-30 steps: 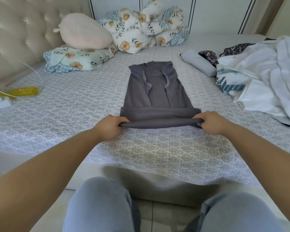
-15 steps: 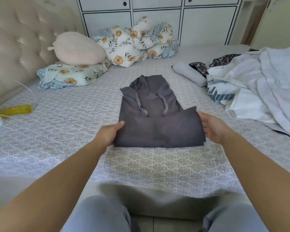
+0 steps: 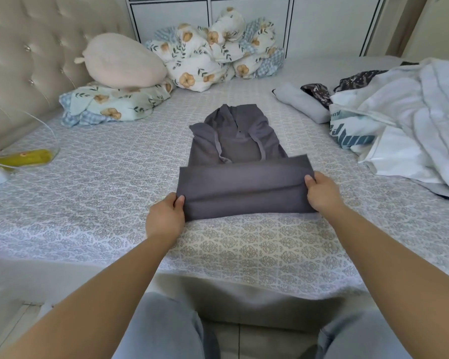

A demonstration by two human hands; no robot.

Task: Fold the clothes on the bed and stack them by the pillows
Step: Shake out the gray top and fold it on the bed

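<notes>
Folding is partway through on one garment: a grey hoodie (image 3: 240, 161) lies at the middle of the bed (image 3: 109, 182), its hood pointing to 12 o'clock and its lower part doubled up into a band across the near end. The left hand (image 3: 166, 216) pinches the band's 9 o'clock end, thumb on top of the cloth; the right hand (image 3: 322, 193) pinches the 3 o'clock end the same way. As I judge it, another fold or two toward the hood is needed before this piece can go to the pillows.

Nothing is stacked by the pillows yet. One small grey bundle (image 3: 301, 104) at 1 o'clock looks already folded or rolled — it would still have to be moved across. At 2 to 3 o'clock sits a loose heap of clothes (image 3: 405, 120); white pieces, one with blue print and at least one dark patterned item, but I cannot count them apart.

At 10 to 11 o'clock, by the headboard, there are two pillows: one floral pillow (image 3: 114, 106) with one plain pink pillow (image 3: 122, 60) on top. One bunched floral quilt (image 3: 218, 53) lies at 12 o'clock.
</notes>
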